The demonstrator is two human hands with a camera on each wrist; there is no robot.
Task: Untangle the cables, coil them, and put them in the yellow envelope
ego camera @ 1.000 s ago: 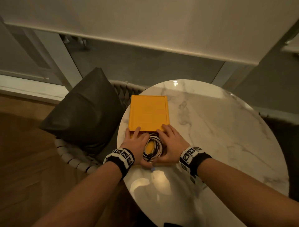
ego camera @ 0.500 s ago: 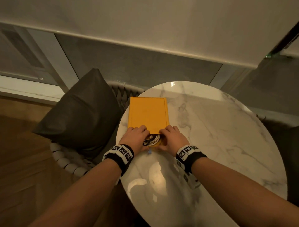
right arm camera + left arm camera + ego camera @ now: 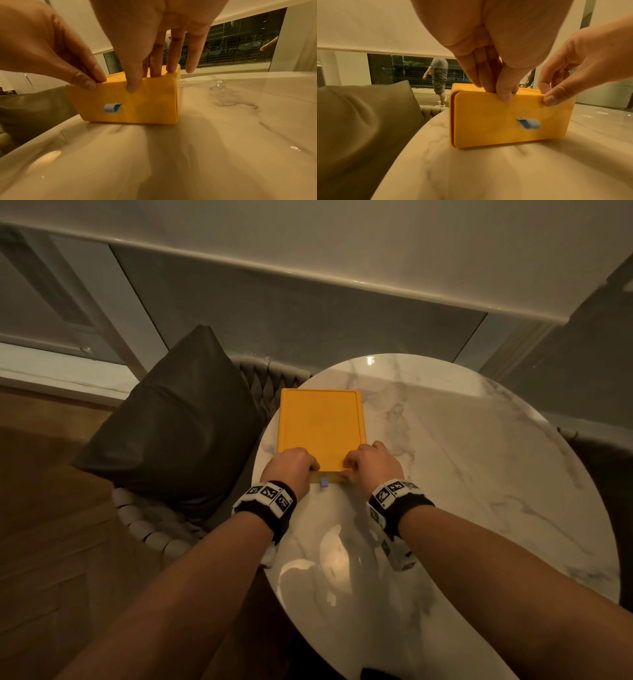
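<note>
The yellow envelope (image 3: 321, 422) lies flat on the round marble table (image 3: 479, 474), near its left edge. Its flap (image 3: 505, 125) stands raised at the near end, with a small blue tab (image 3: 529, 123) on it. My left hand (image 3: 306, 468) pinches the flap's top edge on the left, thumb in front and fingers behind. My right hand (image 3: 350, 465) pinches the same edge on the right, as the right wrist view shows on the flap (image 3: 130, 106). No cable shows in any view.
A dark cushion (image 3: 178, 426) sits on a woven chair (image 3: 150, 529) touching the table's left side. Wooden floor (image 3: 44, 542) lies on the left. A window with a lowered blind (image 3: 342, 241) runs behind, and a person (image 3: 438, 79) walks outside it.
The black-and-white cable coil between my hands at the envelope's mouth has gone out of sight. Both hands moved forward and now hold the flap up over the mouth.
</note>
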